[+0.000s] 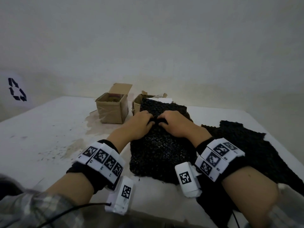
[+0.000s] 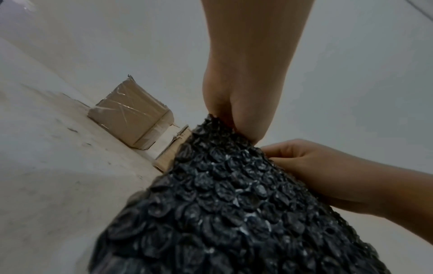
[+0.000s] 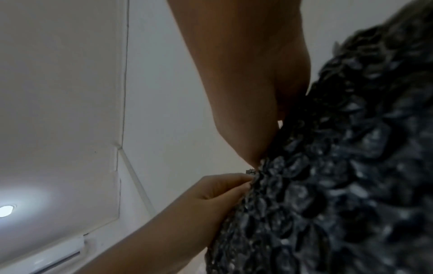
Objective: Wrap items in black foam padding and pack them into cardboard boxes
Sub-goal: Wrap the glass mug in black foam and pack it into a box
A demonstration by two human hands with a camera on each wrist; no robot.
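Note:
A sheet of black bubbled padding [image 1: 158, 148] lies humped on the white table [image 1: 49, 132], covering whatever is under it. Both hands meet on its far part. My left hand [image 1: 145, 120] curls its fingers into a fold of the padding, and my right hand [image 1: 166, 121] grips the same fold beside it. In the left wrist view the left hand [image 2: 236, 118] pinches the padding [image 2: 234, 204] from above, and the right hand [image 2: 304, 163] holds it from the side. In the right wrist view the right hand [image 3: 255, 120] and left hand [image 3: 215, 192] both grasp the padding [image 3: 339, 176].
An open taped cardboard box [image 1: 113, 109] with something inside stands behind the hands at the left. A second open box [image 1: 137, 104] is half hidden by the padding. More black padding [image 1: 243, 145] spreads to the right table edge. A wall rises close behind.

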